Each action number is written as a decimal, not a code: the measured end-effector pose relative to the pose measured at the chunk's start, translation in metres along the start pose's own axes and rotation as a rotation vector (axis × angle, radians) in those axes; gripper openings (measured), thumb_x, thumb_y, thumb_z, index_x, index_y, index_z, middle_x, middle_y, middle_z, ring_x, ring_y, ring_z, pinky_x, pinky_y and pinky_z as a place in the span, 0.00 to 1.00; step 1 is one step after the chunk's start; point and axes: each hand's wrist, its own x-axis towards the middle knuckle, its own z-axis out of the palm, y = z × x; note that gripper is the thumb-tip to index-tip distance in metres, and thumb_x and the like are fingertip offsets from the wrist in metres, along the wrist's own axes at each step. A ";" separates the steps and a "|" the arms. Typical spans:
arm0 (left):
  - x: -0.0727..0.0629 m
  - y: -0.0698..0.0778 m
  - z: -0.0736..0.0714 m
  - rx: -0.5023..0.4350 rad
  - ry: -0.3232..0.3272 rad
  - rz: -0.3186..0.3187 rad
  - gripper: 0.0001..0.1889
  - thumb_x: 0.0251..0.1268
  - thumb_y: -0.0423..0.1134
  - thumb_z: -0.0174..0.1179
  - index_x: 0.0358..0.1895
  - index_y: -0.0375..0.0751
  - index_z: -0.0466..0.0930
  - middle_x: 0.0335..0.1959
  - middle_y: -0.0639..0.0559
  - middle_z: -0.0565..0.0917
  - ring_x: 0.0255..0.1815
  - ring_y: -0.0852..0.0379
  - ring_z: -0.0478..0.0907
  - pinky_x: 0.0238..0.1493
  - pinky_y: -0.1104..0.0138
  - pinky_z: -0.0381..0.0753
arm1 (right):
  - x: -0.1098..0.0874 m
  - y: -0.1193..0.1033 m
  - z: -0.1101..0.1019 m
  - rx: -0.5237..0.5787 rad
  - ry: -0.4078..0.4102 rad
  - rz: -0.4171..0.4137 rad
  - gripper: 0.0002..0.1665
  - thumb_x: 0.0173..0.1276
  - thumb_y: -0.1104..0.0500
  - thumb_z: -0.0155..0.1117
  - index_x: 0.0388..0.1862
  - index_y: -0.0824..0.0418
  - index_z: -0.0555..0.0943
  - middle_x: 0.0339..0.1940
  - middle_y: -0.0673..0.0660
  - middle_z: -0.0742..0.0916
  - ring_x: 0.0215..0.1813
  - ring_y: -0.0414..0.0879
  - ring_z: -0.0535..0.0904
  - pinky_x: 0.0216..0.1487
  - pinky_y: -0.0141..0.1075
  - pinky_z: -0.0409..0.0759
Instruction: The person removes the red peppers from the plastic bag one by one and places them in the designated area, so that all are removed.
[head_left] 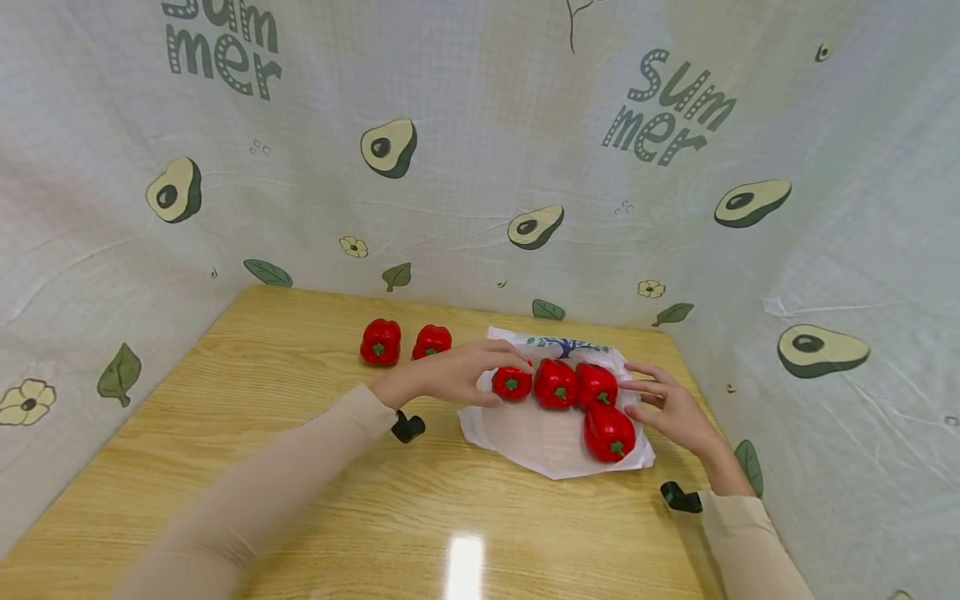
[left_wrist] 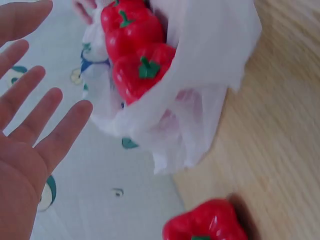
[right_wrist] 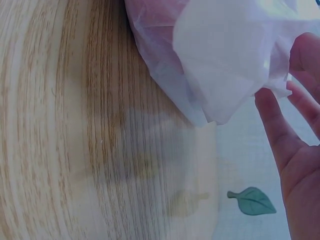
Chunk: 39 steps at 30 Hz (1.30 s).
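A white plastic bag (head_left: pixel 525 437) with a tree print lies on its side with several red bell peppers in its mouth. My left hand (head_left: pixel 468 371) is at the leftmost bagged bell pepper (head_left: pixel 512 384), its fingers spread and apart from it in the left wrist view. Beside that pepper are another bell pepper (head_left: pixel 556 385), one more bell pepper (head_left: pixel 597 386) and a nearer bell pepper (head_left: pixel 609 433). At the bag's right edge, my right hand (head_left: pixel 675 412) touches the plastic with extended fingers (right_wrist: pixel 272 112). The bag's inside is partly hidden.
Two loose bell peppers, a left one (head_left: pixel 380 342) and a right one (head_left: pixel 432 341), stand on the wooden table (head_left: pixel 360 517) left of the bag. A printed cloth (head_left: pixel 465 167) hangs behind the table and along its sides.
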 end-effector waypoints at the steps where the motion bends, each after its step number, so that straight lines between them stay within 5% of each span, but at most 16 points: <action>1: 0.003 0.002 0.004 -0.011 -0.003 0.011 0.30 0.70 0.37 0.70 0.75 0.50 0.75 0.78 0.53 0.71 0.78 0.55 0.67 0.75 0.60 0.72 | 0.000 0.000 0.000 0.001 0.000 -0.001 0.21 0.68 0.69 0.75 0.60 0.68 0.87 0.76 0.67 0.74 0.73 0.67 0.69 0.60 0.63 0.78; 16: 0.055 0.020 0.060 -0.034 -0.020 0.025 0.30 0.71 0.37 0.70 0.75 0.46 0.75 0.74 0.55 0.76 0.77 0.58 0.67 0.75 0.69 0.69 | 0.000 0.006 0.002 -0.014 -0.001 0.010 0.21 0.69 0.68 0.75 0.60 0.67 0.87 0.76 0.66 0.74 0.73 0.69 0.69 0.60 0.62 0.79; 26: 0.085 0.029 0.082 -0.026 -0.014 0.006 0.30 0.71 0.38 0.69 0.75 0.48 0.74 0.75 0.54 0.75 0.76 0.59 0.67 0.71 0.74 0.70 | -0.001 0.004 -0.001 0.018 -0.010 0.068 0.23 0.71 0.65 0.74 0.63 0.66 0.85 0.78 0.65 0.72 0.67 0.71 0.79 0.62 0.60 0.80; 33: 0.096 0.033 0.097 -0.047 -0.002 -0.035 0.30 0.72 0.42 0.70 0.75 0.51 0.75 0.75 0.54 0.74 0.75 0.60 0.68 0.71 0.73 0.71 | -0.001 0.007 -0.002 0.020 -0.019 0.066 0.23 0.72 0.64 0.73 0.65 0.66 0.84 0.79 0.64 0.71 0.69 0.68 0.77 0.62 0.59 0.80; 39: 0.107 0.037 0.110 -0.006 0.002 -0.090 0.31 0.71 0.48 0.71 0.76 0.56 0.75 0.75 0.57 0.74 0.75 0.61 0.67 0.72 0.69 0.72 | -0.002 0.008 -0.004 0.010 -0.026 0.063 0.24 0.72 0.64 0.73 0.65 0.65 0.84 0.79 0.64 0.71 0.67 0.69 0.79 0.62 0.36 0.82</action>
